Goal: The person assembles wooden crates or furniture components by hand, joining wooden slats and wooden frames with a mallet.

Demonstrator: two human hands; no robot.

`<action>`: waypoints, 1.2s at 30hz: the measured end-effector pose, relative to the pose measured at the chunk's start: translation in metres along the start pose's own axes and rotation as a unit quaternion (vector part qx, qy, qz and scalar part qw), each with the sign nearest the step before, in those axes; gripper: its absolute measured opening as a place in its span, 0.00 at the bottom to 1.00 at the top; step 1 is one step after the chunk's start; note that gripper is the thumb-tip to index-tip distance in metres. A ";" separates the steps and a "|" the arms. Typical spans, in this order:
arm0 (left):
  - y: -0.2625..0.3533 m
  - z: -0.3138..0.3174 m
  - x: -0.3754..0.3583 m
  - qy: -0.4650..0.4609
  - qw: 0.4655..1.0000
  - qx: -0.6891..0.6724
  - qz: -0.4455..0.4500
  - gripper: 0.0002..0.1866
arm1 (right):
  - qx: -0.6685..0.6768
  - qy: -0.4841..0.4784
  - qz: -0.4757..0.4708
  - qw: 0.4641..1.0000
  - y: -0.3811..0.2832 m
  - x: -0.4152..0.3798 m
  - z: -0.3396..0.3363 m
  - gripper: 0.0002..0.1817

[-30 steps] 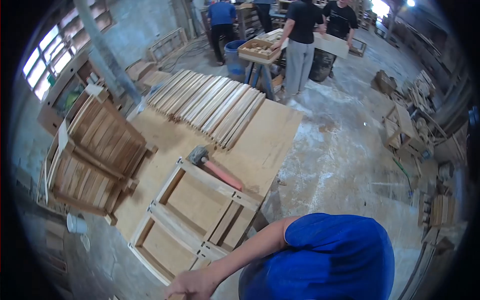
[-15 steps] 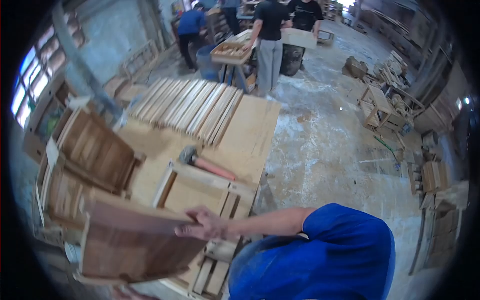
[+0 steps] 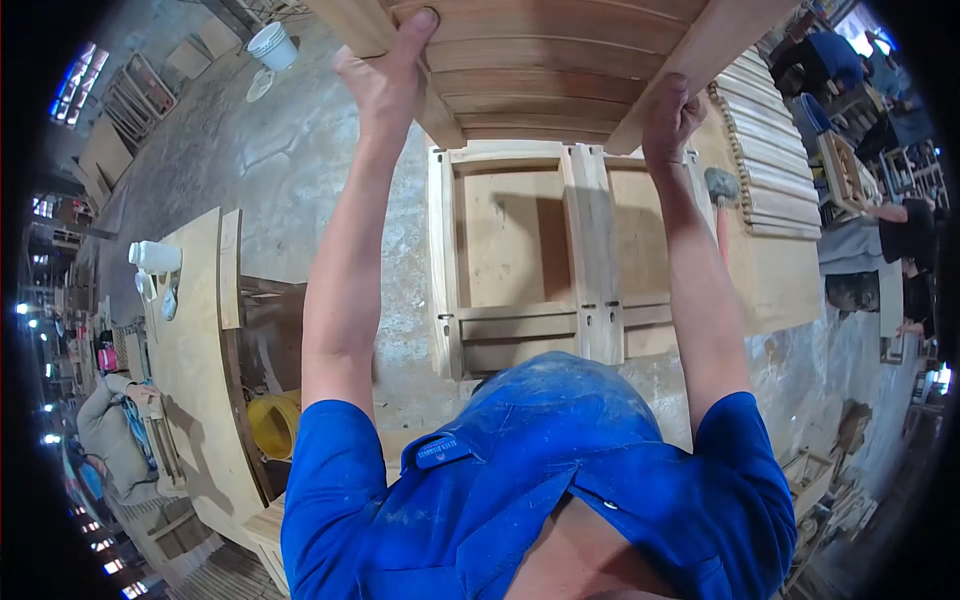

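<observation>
At the top of the head view a slatted wooden panel [image 3: 540, 85] is held up between two side rails, its upper part cut off by the frame edge. My left hand [image 3: 385, 80] is closed round the left rail, thumb along it. On the right rail my right hand [image 3: 672, 122] is closed, fingers curled and thumb up. Beneath the panel, light wooden frames [image 3: 583, 250] with open middles and slots in their rails lie side by side on a plywood worktable [image 3: 775, 285]. A mallet [image 3: 721, 188] with a grey head and reddish handle lies right of my right hand.
A row of wooden slats [image 3: 765, 150] lies at the right. Several co-workers stand beyond, one in a black shirt [image 3: 908, 235]. At left, another plywood table [image 3: 190, 370] carries a white bottle [image 3: 155, 257]. A white bucket [image 3: 272, 45] stands on the floor.
The view has swung round. A brown wooden panel was low at the left with my right hand on its edge; now a slatted panel is raised ahead, both hands on its rails.
</observation>
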State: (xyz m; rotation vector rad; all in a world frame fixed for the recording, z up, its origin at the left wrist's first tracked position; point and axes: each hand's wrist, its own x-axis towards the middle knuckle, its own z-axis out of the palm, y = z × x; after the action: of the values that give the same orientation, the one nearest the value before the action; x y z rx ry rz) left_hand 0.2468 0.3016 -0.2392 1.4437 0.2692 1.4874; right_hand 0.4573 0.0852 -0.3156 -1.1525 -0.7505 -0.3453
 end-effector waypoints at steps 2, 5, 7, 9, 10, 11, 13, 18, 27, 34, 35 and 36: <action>-0.015 -0.008 0.006 0.008 1.000 0.003 -0.004 0.23 | -0.020 0.018 0.024 0.999 0.018 -0.001 0.020 0.30; -0.041 -0.017 0.008 0.013 0.999 0.001 -0.049 0.15 | -0.036 0.021 0.043 0.998 0.050 -0.010 0.040 0.31; -0.062 -0.023 0.007 0.012 0.999 -0.003 -0.042 0.15 | -0.074 0.001 0.058 0.996 0.076 -0.020 0.045 0.30; -0.082 -0.028 0.004 0.014 0.998 0.024 -0.062 0.14 | -0.110 0.002 0.040 0.993 0.103 -0.024 0.048 0.30; -0.086 -0.028 0.001 0.010 0.996 0.049 -0.079 0.14 | -0.144 0.008 0.019 0.989 0.113 -0.026 0.048 0.31; -0.090 -0.029 -0.001 0.008 0.995 0.049 -0.089 0.14 | -0.151 0.008 0.025 0.988 0.124 -0.027 0.049 0.31; -0.094 -0.028 -0.002 -0.011 0.983 0.148 -0.107 0.16 | -0.230 0.011 -0.021 0.973 0.138 -0.031 0.044 0.31; -0.106 -0.015 -0.003 0.035 0.990 0.121 -0.070 0.14 | -0.229 0.004 -0.046 0.972 0.139 -0.029 0.047 0.28; -0.151 -0.052 -0.003 0.047 0.942 0.275 -0.189 0.21 | -0.305 -0.301 0.233 0.873 0.102 -0.018 0.001 0.26; -0.098 -0.012 -0.004 0.079 0.947 0.276 -0.142 0.30 | -0.643 -0.068 0.357 0.674 0.049 -0.048 -0.255 0.31; -0.098 -0.010 -0.005 0.099 0.948 0.256 -0.164 0.29 | -0.667 -0.059 0.379 0.639 0.037 -0.061 -0.281 0.33; -0.097 -0.006 -0.005 0.107 0.948 0.243 -0.173 0.29 | -0.652 -0.066 0.431 0.620 0.046 -0.073 -0.299 0.33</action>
State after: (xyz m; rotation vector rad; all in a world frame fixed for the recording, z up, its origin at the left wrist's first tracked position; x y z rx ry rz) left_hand 0.2872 0.3464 -0.3150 1.5097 1.0312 1.3348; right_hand 0.5394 -0.1792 -0.4581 -2.7891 0.1928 0.1098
